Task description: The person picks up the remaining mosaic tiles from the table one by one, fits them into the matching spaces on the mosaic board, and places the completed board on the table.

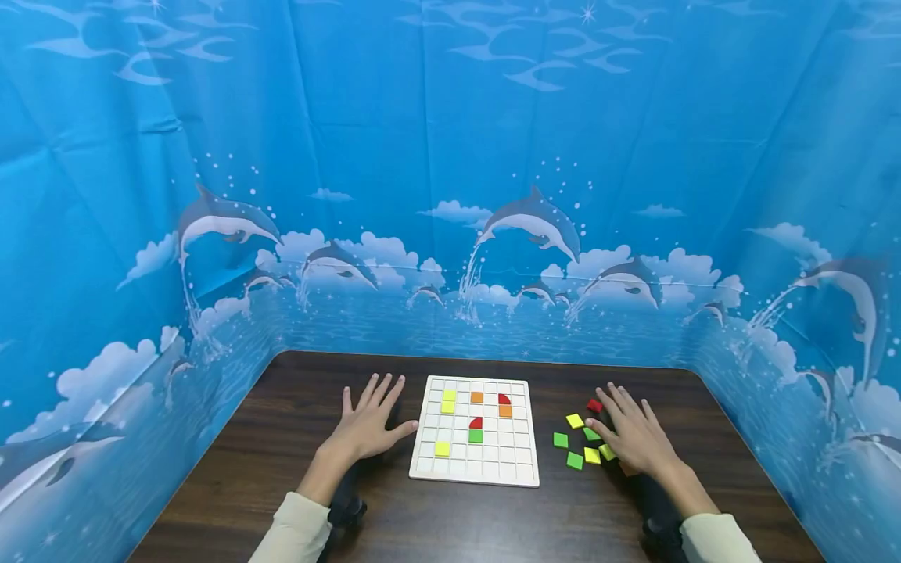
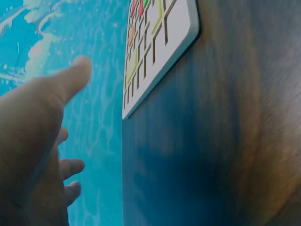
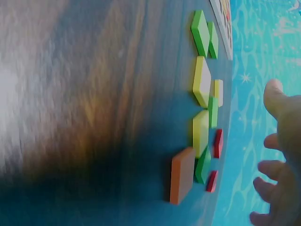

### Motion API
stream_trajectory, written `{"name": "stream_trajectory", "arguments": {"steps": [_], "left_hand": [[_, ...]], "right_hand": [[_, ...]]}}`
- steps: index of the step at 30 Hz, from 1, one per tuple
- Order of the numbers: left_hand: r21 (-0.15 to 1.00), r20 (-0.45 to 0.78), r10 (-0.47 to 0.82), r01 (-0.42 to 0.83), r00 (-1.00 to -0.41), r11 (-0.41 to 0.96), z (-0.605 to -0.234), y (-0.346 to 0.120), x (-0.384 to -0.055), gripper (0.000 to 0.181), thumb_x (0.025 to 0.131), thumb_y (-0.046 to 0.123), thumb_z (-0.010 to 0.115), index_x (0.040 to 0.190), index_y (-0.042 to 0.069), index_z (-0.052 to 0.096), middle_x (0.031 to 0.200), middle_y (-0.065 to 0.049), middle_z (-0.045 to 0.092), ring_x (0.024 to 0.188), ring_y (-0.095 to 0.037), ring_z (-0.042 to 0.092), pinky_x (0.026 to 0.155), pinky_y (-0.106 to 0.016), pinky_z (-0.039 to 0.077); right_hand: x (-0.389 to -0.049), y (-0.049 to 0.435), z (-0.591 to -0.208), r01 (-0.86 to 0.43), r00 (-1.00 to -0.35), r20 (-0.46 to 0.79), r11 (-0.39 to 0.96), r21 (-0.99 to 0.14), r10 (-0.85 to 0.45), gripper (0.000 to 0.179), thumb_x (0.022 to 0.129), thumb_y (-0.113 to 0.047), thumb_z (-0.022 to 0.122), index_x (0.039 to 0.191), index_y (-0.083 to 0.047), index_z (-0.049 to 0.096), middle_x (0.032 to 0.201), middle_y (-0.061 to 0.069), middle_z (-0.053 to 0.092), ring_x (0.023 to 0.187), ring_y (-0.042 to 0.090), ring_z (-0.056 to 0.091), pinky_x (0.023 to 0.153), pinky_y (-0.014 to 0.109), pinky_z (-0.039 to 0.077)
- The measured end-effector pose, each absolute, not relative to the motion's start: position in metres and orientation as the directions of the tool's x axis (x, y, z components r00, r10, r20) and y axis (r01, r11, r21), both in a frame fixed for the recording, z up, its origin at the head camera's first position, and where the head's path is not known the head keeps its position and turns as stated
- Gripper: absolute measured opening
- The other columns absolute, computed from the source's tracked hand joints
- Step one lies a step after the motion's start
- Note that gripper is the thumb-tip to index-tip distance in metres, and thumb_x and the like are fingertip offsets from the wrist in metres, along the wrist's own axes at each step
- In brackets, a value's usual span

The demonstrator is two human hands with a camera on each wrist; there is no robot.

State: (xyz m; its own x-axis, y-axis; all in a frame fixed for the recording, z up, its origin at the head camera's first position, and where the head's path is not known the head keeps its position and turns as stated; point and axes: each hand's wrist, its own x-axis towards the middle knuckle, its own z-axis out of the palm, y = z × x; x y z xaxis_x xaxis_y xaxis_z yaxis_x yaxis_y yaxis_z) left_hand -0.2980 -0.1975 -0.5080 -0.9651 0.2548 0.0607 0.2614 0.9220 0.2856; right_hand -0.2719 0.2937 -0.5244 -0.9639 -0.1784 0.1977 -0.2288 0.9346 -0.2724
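Observation:
A white grid board [image 1: 493, 469] lies on the table, with several coloured tiles in its cells: yellow, orange, green and red quarter-round ones. Left of it is my left hand [image 1: 362, 430], fingers spread and straight, the thumb close to the board's left edge. My right hand [image 1: 637, 438], its fingers also extended, is over the right part of a group of loose tiles and holds nothing. Among these are a green tile [image 1: 560, 440], a yellow tile [image 1: 575, 421] and a red tile [image 1: 594, 406]. In the right wrist view an orange tile [image 3: 182, 176] lies nearest the camera.
The dark wooden table [image 1: 450, 524] has rounded far corners. A blue curtain [image 1: 394, 156] printed with dolphins and clouds stands behind it and on both sides. A dark strapped device [image 1: 347, 512] sits under the left wrist, and a similar one [image 1: 662, 532] under the right.

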Motion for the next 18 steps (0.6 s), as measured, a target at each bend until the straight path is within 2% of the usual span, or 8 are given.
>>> {"name": "stream_trajectory", "arguments": {"steps": [4, 8, 13, 18], "left_hand": [[0.297, 0.095, 0.267, 0.284, -0.959, 0.912, -0.514, -0.190, -0.288, 0.088, 0.103, 0.054, 0.067, 0.172, 0.017, 0.026, 0.174, -0.014, 0.034, 0.162, -0.038, 0.032, 0.126, -0.076, 0.020], [0.315, 0.092, 0.282, 0.296, -0.955, 0.902, -0.520, -0.183, -0.276, 0.084, 0.103, 0.051, 0.068, 0.169, 0.014, 0.032, 0.169, -0.014, 0.043, 0.155, -0.036, 0.044, 0.124, -0.069, 0.032], [0.327, 0.050, 0.327, 0.325, -0.944, 0.887, -0.525, -0.176, -0.261, 0.083, 0.102, 0.053, 0.068, 0.166, 0.010, 0.039, 0.168, -0.014, 0.046, 0.155, -0.035, 0.045, 0.124, -0.069, 0.033], [0.366, 0.011, 0.347, 0.326, -0.938, 0.872, -0.529, -0.172, -0.252, 0.085, 0.100, 0.056, 0.069, 0.166, 0.010, 0.040, 0.169, -0.012, 0.044, 0.159, -0.034, 0.039, 0.123, -0.073, 0.029]], "right_hand": [[-0.272, 0.284, -0.526, -0.269, -0.938, 0.284, 0.932, -0.242, -0.197, 0.060, 0.103, -0.035, 0.071, 0.153, -0.004, 0.057, 0.153, 0.025, 0.059, 0.146, 0.049, 0.049, 0.121, 0.074, 0.031], [-0.278, 0.275, -0.532, -0.303, -0.923, 0.308, 0.928, -0.217, -0.230, 0.043, 0.102, -0.024, 0.074, 0.141, -0.007, 0.069, 0.138, 0.019, 0.071, 0.134, 0.045, 0.060, 0.113, 0.070, 0.043], [-0.284, 0.268, -0.539, -0.337, -0.910, 0.313, 0.924, -0.182, -0.271, 0.027, 0.095, -0.012, 0.079, 0.123, -0.010, 0.078, 0.125, 0.011, 0.076, 0.120, 0.038, 0.067, 0.099, 0.061, 0.056], [-0.286, 0.265, -0.541, -0.345, -0.913, 0.291, 0.923, -0.172, -0.287, 0.023, 0.089, -0.003, 0.081, 0.111, -0.013, 0.081, 0.116, 0.006, 0.077, 0.105, 0.031, 0.070, 0.086, 0.052, 0.061]]}}
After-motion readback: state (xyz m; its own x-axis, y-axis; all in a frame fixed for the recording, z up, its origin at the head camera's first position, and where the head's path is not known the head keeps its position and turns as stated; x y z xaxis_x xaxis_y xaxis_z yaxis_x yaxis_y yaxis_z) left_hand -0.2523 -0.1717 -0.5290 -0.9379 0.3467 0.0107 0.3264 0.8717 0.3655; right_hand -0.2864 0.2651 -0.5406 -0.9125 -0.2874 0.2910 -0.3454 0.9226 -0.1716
